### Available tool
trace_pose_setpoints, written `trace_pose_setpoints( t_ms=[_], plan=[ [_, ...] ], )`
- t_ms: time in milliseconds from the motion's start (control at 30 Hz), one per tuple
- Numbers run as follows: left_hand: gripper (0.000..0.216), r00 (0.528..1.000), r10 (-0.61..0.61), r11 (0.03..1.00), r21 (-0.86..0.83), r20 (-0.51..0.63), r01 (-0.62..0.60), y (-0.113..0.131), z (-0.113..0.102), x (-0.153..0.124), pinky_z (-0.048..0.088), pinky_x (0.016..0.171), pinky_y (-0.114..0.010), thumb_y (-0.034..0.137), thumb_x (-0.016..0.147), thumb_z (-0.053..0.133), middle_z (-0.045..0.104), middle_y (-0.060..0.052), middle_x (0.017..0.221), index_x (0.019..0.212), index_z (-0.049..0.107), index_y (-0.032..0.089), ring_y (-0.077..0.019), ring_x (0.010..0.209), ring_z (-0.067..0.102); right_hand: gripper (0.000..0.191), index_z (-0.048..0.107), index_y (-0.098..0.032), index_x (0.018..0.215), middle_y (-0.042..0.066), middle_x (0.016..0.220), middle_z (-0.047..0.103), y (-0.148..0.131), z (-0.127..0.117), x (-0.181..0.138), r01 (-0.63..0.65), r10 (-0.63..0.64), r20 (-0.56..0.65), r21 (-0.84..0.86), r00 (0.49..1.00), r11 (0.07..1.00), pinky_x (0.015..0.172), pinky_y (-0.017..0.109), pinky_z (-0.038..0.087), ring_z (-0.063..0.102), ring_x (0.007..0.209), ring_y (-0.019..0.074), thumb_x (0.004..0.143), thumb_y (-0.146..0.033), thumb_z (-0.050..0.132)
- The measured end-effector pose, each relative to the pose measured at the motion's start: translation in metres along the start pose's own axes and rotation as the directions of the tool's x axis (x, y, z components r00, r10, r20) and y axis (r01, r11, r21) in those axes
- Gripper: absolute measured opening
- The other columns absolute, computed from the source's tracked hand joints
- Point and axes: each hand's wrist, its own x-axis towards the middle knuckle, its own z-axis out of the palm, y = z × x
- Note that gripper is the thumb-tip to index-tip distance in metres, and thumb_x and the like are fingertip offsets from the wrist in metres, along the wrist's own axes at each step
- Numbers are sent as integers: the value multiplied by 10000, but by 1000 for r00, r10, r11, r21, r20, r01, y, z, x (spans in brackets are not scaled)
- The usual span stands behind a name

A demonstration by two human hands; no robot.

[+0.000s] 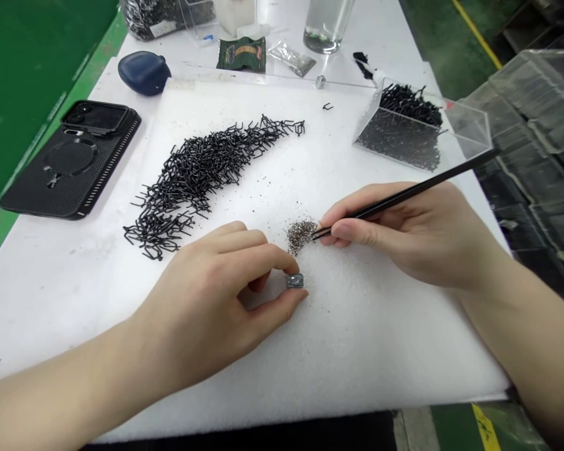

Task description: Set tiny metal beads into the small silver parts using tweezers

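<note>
My left hand (220, 294) rests on a white foam pad (357, 338) and pinches a small grey metal part (294, 280) between thumb and forefinger. My right hand (404, 228) grips thin black tweezers (404, 195), whose tips touch a small heap of tiny grey specks (299, 233) just above the metal part. A long pile of black bent wire clips (202, 172) lies on the pad to the upper left of my left hand.
A clear plastic box (413, 128) with more black pieces stands at the back right. A black phone (73, 163) and a dark blue case (143, 72) lie at the left. A glass (326, 25), a green packet (242, 53) and bags stand at the back.
</note>
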Motion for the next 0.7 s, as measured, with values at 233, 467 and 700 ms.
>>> trace_pose_setpoints(
  t_ms=[233, 467, 700],
  plan=[
    [49, 1000, 9, 1000, -22, -14, -9, -2, 3, -1, 436, 651, -227, 224, 923, 728, 577, 53, 689, 966, 751, 213, -106, 681, 538, 20, 838, -289, 902, -55, 841, 823, 0, -1, -1, 7, -7, 14, -27, 1000, 1000, 729, 146, 642, 775, 763, 86, 894, -271, 835],
    [53, 1000, 3, 999, -34, -15, -4, 0, 3, -2, 434, 656, -228, 208, 917, 738, 593, 46, 692, 966, 757, 197, -111, 688, 534, 40, 837, -290, 918, -45, 817, 810, 2, -4, -1, 2, 0, 35, -77, 999, 997, 695, 147, 616, 753, 742, 86, 922, -319, 810],
    [50, 999, -35, 999, -26, 11, 35, 3, 1, -1, 423, 657, -241, 203, 930, 719, 598, 36, 693, 965, 754, 197, -126, 701, 528, 64, 843, -295, 956, -5, 926, 837, 1, -6, -2, -69, 70, 56, -32, 996, 997, 751, 296, 659, 797, 820, 188, 894, -301, 828]
  ],
)
